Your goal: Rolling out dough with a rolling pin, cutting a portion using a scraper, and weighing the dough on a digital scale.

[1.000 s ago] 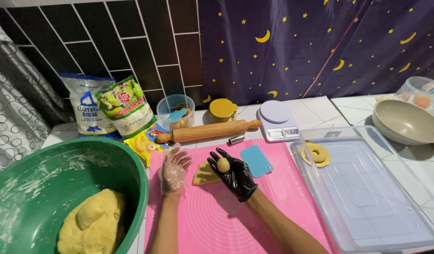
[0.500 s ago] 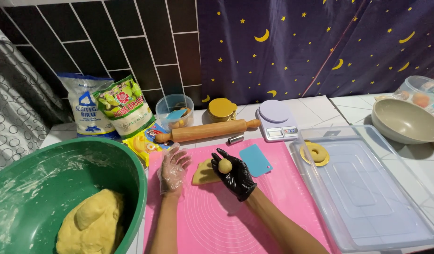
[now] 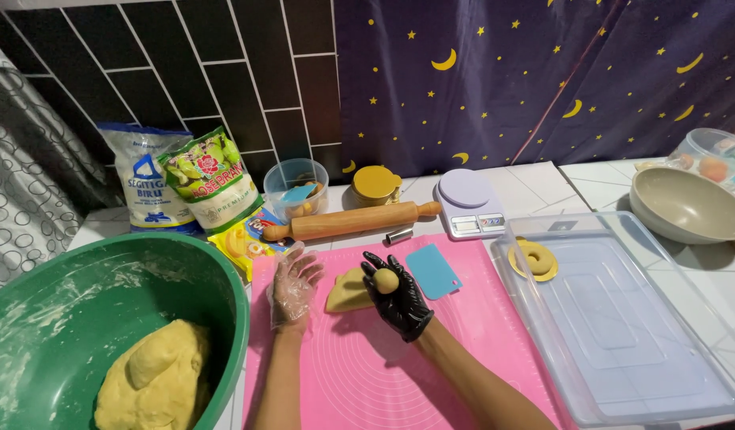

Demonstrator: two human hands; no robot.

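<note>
My right hand (image 3: pixel 399 301), in a black glove, is turned palm up over the pink mat (image 3: pixel 359 374) with a small yellow dough ball (image 3: pixel 385 280) resting on it. My left hand (image 3: pixel 293 287), in a clear plastic glove, hovers open just left of it, fingers spread, holding nothing. A flat wedge of yellow dough (image 3: pixel 347 291) lies on the mat between the two hands.
A green bowl (image 3: pixel 57 310) with a large dough lump (image 3: pixel 156 378) sits at the left. A rolling pin (image 3: pixel 351 221), blue scraper (image 3: pixel 432 271), kitchen scale (image 3: pixel 467 203), flour bags (image 3: pixel 212 179) and small tubs line the back. A clear tray (image 3: pixel 622 334) holding a ring-shaped dough piece (image 3: pixel 536 258) stands right, beside a beige pan (image 3: pixel 686 209).
My hands have barely shifted; the dough ball stays on the black-gloved palm and my left hand remains open beside it.
</note>
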